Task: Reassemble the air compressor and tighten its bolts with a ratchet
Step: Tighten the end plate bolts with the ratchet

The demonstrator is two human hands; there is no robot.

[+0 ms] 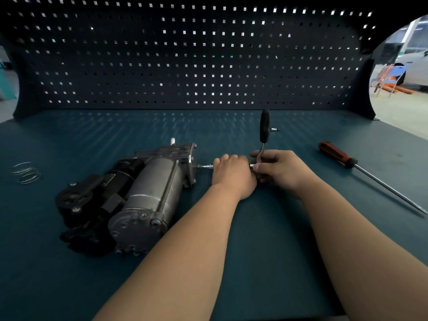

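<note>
While left grip [234, 176] curls round extension bar [207, 166], right grip [279, 170] holds ratchet [264, 127]; air compressor [143, 195] looks assembled, tightening unfinished.

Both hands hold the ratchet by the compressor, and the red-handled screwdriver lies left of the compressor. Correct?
Wrong side. In the head view the screwdriver lies beyond the right hand, on the right, not left of the compressor. That hand and the left hand do hold the ratchet.
</note>
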